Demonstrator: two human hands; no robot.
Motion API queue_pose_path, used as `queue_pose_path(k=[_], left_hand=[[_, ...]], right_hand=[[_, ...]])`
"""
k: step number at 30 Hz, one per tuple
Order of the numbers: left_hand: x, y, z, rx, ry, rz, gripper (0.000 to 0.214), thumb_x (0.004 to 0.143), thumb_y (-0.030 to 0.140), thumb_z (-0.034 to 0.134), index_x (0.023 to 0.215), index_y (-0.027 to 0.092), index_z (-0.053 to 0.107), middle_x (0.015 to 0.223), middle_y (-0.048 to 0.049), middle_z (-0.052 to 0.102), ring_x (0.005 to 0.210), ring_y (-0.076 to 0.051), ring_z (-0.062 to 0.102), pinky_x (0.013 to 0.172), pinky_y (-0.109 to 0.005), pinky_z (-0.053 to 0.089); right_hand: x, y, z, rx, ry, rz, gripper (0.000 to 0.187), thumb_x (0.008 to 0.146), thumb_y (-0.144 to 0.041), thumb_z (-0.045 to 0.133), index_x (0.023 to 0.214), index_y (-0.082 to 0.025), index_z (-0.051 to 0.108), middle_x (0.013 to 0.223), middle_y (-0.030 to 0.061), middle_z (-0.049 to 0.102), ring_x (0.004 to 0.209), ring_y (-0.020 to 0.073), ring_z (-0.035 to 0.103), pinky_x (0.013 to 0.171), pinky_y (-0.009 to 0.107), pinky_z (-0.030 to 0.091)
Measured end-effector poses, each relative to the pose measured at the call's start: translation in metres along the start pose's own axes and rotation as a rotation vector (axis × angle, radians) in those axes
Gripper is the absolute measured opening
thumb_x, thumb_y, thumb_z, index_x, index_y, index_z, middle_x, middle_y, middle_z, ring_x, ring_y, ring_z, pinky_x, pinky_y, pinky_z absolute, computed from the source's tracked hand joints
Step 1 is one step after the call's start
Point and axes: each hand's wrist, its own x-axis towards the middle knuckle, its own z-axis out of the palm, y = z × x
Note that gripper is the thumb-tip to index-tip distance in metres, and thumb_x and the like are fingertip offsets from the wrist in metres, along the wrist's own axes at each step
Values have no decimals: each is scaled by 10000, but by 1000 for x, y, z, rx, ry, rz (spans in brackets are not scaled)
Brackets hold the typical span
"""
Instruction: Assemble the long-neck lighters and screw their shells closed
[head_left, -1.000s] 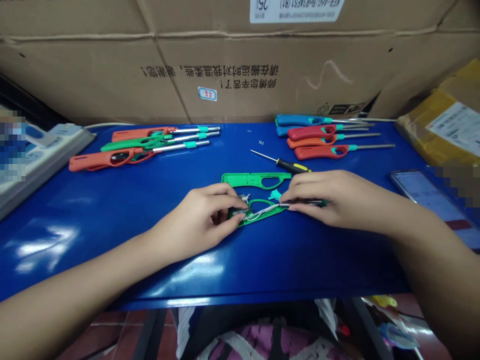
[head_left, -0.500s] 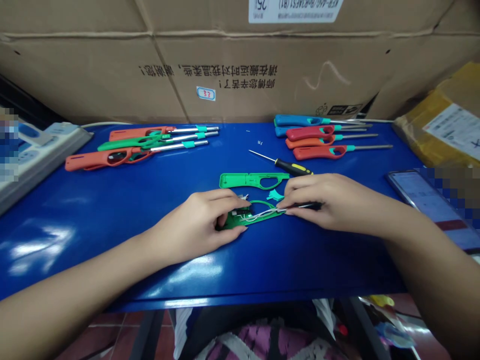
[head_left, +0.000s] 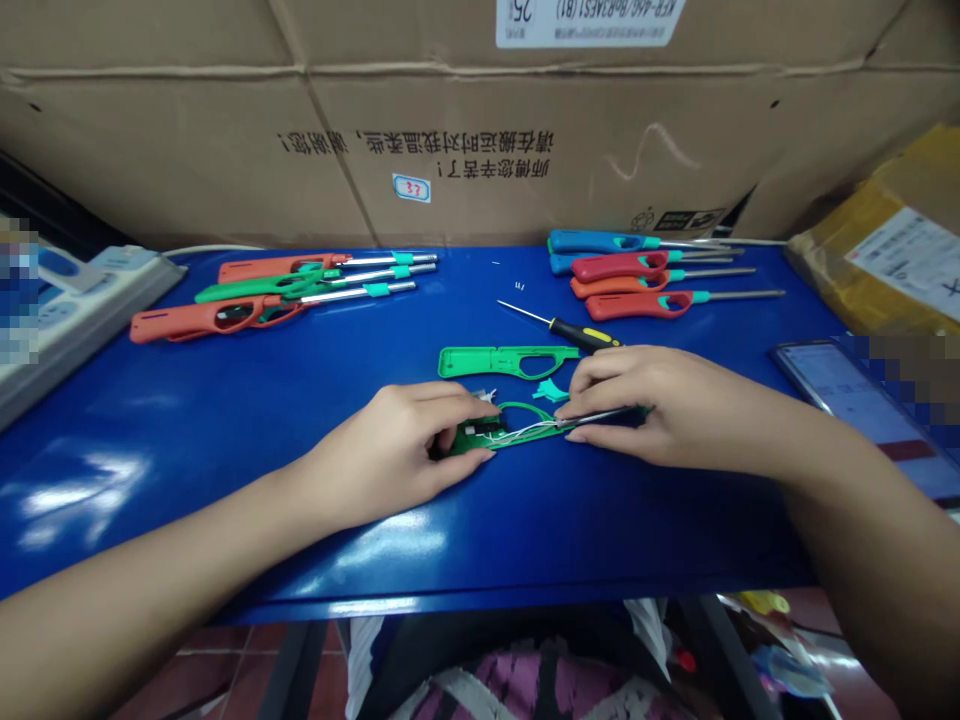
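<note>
An opened green lighter half-shell [head_left: 529, 433] lies on the blue table, with white wires and a small black part inside. My left hand [head_left: 409, 435] is closed around its handle end. My right hand [head_left: 637, 405] pinches the metal lighter tube [head_left: 600, 415] at the shell's front end, where the wires run in; part of the tube is under my fingers. Just beyond lies the other green half-shell [head_left: 469, 362], hollow side up. A small turquoise piece [head_left: 551, 391] sits between the two shells, near my right fingertips. Past my right hand rests a black and yellow screwdriver [head_left: 581, 333].
Several long-nosed lighters [head_left: 202, 318] lie at the back left, and several more [head_left: 637, 303] at the back right. Tiny screws [head_left: 519, 286] lie near the screwdriver tip. A phone [head_left: 847, 400] is at the right, a cardboard box [head_left: 450, 110] stands behind, and a power strip [head_left: 97, 295] lies left.
My right hand has shifted slightly, and more of the metal tube shows between its fingers. My left hand keeps its hold on the green shell.
</note>
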Motion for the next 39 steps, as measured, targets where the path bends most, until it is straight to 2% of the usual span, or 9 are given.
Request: queue_pose_path(k=[7,11,16,19,21,24,29,33,39], left_hand=[[0,0,1,-34,-22,2,231,907,195,718,1133,150,720,892,-18,723,614,-76,573,582,-201,474],[0,-1,2,-57,-13,17,239,886,161,739,1124,148,721,908,-6,721,627,-68,572,597,-189,476],[-1,1,2,-38,18,17,234,881,170,751,1112,140,731,821,5,691,599,-65,550,574,-188,456],[-1,0,4,-40,27,-15,209,883,204,755,1081,141,738,761,15,665,583,-68,547,559,-191,449],[-2,-1,4,-56,25,-43,191,879,225,762,1052,150,740,746,18,662,583,-71,553,557,-191,451],[-2,-3,6,-79,26,-62,173,869,231,767,1024,158,739,801,2,700,591,-71,561,562,-192,459],[-1,-1,6,-142,34,-102,147,877,227,740,1005,154,737,922,-20,730,585,-54,559,566,-189,472],[0,0,6,-179,31,-117,112,906,204,688,998,157,732,995,-24,731,589,-43,560,576,-186,479],[2,-1,7,-227,63,-150,66,910,187,688,949,156,731,961,-14,719,618,-44,569,576,-172,464]], right_hand=[[3,-1,4,133,11,-15,154,957,-220,620,870,-195,744,891,29,709,851,162,650,772,286,460],[4,-4,6,100,-17,12,164,960,-227,606,813,-193,668,851,19,672,830,163,618,736,291,434],[3,-5,4,101,-35,63,108,954,-231,598,874,-208,666,907,16,670,829,159,610,709,288,419],[3,-8,6,112,13,67,73,936,-263,630,969,-222,680,982,17,673,855,158,608,735,287,432],[5,-11,9,113,54,75,141,926,-280,647,1057,-232,665,1013,12,665,859,154,602,736,283,439],[7,-16,15,105,51,68,177,951,-300,628,1118,-243,648,1073,15,654,902,159,611,760,290,451],[10,-16,22,119,15,46,89,977,-262,600,1044,-234,652,1089,25,649,971,180,624,824,317,463],[9,-17,21,131,14,44,77,970,-257,607,1035,-231,640,1073,21,653,957,177,622,792,310,461],[11,-25,26,113,82,10,173,956,-260,624,1129,-256,641,1125,12,647,930,152,630,736,280,456]])
